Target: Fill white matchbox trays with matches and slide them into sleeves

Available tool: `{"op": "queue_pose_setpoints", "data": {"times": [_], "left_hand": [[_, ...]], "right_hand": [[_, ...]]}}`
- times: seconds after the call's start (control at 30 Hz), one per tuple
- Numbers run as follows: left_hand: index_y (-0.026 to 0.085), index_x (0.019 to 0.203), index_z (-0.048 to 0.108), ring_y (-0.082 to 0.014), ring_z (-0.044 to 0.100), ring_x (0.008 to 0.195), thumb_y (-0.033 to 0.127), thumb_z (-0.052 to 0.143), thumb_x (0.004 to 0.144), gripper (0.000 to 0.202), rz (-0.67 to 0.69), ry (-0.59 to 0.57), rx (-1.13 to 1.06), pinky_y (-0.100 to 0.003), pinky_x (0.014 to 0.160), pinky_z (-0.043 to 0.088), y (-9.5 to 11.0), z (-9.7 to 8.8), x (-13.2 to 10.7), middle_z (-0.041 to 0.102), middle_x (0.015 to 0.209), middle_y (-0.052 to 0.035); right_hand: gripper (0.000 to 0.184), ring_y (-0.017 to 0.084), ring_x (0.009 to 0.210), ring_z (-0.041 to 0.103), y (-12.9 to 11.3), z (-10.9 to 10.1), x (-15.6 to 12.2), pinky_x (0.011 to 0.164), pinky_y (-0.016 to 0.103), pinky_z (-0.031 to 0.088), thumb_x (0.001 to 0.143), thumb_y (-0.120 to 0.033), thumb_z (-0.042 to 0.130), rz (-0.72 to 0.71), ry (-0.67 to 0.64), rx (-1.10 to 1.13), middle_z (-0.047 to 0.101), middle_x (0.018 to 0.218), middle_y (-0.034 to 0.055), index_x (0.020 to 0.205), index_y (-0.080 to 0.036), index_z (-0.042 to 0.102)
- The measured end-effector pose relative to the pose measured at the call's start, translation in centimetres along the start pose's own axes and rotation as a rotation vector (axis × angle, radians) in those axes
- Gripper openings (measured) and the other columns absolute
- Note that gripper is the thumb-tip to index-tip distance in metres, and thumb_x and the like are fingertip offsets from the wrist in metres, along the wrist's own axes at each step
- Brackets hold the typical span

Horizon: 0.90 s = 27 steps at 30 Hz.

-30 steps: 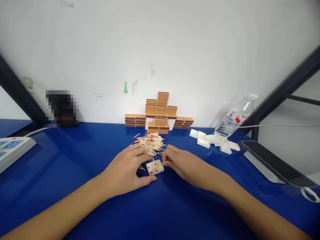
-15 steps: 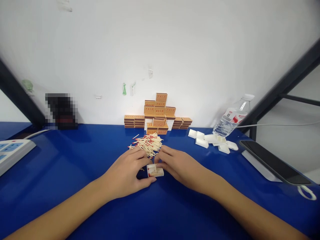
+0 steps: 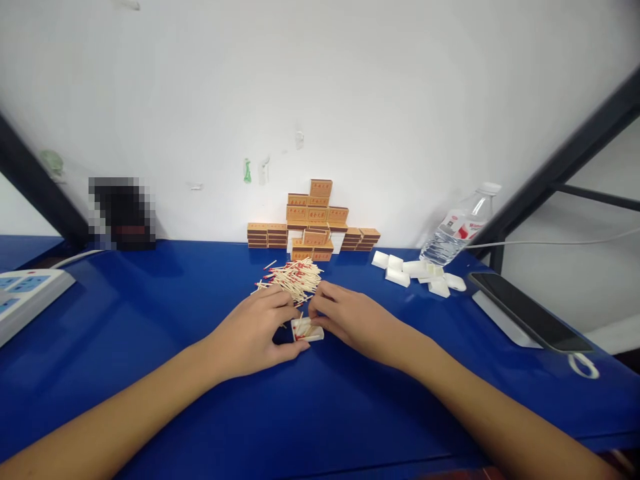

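Observation:
A small white matchbox tray (image 3: 307,330) with a few red-tipped matches in it lies on the blue table (image 3: 175,313). My left hand (image 3: 253,335) curls around the tray's left side, thumb at its front edge. My right hand (image 3: 347,319) holds the tray's right side with bent fingers, fingertips over the matches. Just behind both hands lies a loose pile of matches (image 3: 293,279).
Orange matchboxes (image 3: 315,220) are stacked against the white wall. Several empty white trays (image 3: 417,273) lie at the right, beside a water bottle (image 3: 457,227). A phone (image 3: 530,310) rests at the far right, a power strip (image 3: 25,297) at the far left.
Both hands have closed in on the tray; my right hand moved left over it. The view has shifted slightly, so everything sits a little higher and further left.

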<state>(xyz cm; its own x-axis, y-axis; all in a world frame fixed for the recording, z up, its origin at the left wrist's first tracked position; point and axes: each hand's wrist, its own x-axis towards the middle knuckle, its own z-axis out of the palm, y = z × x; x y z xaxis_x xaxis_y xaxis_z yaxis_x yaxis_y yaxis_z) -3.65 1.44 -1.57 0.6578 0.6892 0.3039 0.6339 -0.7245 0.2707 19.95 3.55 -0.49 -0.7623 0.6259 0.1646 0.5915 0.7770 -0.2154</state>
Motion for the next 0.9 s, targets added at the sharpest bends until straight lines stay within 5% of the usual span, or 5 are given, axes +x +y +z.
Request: {"op": "queue_pose_setpoints", "data": {"times": [0.7, 0.9], "left_hand": [[0.018, 0.103, 0.075, -0.0245, 0.062, 0.093, 0.045, 0.067, 0.096, 0.029, 0.060, 0.023, 0.046, -0.041, 0.085, 0.051, 0.12, -0.04, 0.15, 0.066, 0.093, -0.0062], [0.018, 0.102, 0.071, -0.0256, 0.065, 0.098, 0.041, 0.068, 0.094, 0.025, 0.054, 0.067, 0.050, -0.043, 0.093, 0.052, 0.26, -0.11, 0.22, 0.071, 0.096, -0.0062]], "right_hand": [[0.010, 0.018, 0.088, 0.058, -0.05, -0.67, -0.50, 0.076, 0.031, 0.046, 0.103, -0.023, 0.060, -0.014, 0.025, 0.105, 0.059, 0.103, 0.0063, 0.099, -0.017, 0.067], [0.020, 0.018, 0.091, 0.058, -0.08, -0.93, -0.65, 0.080, 0.031, 0.047, 0.106, -0.018, 0.050, -0.045, 0.073, 0.179, 0.060, 0.110, 0.0073, 0.118, -0.020, 0.065]]}}
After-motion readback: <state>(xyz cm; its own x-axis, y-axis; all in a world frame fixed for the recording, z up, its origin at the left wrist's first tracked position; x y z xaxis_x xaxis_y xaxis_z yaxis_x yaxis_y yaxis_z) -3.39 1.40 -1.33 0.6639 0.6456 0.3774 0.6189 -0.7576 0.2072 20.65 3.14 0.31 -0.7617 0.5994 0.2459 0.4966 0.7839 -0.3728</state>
